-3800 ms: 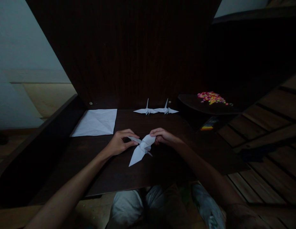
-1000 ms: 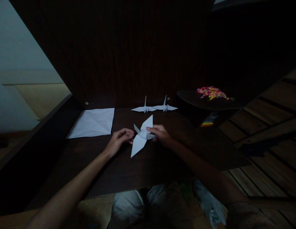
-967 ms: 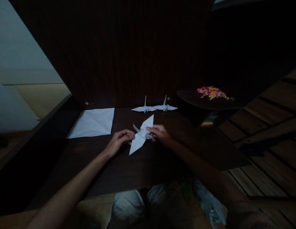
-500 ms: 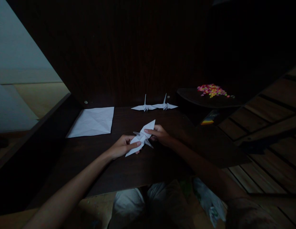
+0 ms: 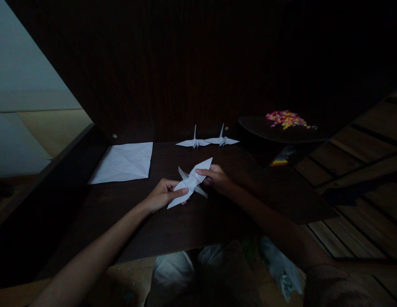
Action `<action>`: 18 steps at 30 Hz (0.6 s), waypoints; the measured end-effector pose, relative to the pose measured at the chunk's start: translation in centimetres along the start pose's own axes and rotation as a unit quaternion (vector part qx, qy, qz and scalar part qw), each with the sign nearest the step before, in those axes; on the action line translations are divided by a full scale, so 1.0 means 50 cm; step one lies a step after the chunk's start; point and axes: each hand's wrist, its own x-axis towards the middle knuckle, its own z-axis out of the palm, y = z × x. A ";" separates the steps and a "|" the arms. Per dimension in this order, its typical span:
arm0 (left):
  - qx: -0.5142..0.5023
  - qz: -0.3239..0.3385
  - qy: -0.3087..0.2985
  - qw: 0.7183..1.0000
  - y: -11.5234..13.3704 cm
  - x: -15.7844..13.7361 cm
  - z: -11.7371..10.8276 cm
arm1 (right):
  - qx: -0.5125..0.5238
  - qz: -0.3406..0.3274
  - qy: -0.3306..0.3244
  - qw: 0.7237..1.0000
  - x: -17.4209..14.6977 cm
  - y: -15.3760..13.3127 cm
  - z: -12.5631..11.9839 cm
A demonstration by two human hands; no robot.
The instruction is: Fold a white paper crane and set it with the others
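Observation:
A white origami crane [image 5: 192, 181] is held above the dark desk between both hands, its wings spread diagonally. My left hand [image 5: 164, 195] pinches the lower left wing, thumb on top and fingers underneath. On the upper right wing, my right hand [image 5: 217, 178] is closed the same way. Two narrow points of the crane stick out between the wings. Behind it, two finished-looking paper cranes, a left one [image 5: 195, 142] and a right one [image 5: 222, 140], stand side by side with wingtips meeting. A creased white paper sheet [image 5: 124, 162] lies flat to the left.
The dark desk [image 5: 147, 230] has a tall back panel and a raised left side board [image 5: 47, 179]. At right, a rounded shelf [image 5: 259, 128] bears a heap of small colourful pieces [image 5: 288, 119]. A plastic bag [image 5: 283, 273] lies below, near my knees.
The crane's wings are pulled slightly farther apart and its middle looks flatter. My right hand has moved a little up and right; the left has barely shifted.

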 end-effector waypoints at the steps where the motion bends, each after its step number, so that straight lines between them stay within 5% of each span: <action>1: -0.001 0.001 0.001 1.000 0.000 0.000 0.000 | 0.006 0.003 0.000 1.000 0.000 -0.001 0.000; 18: 0.005 -0.004 0.016 1.000 0.005 -0.004 -0.003 | 0.023 0.026 -0.003 0.999 0.005 -0.005 -0.004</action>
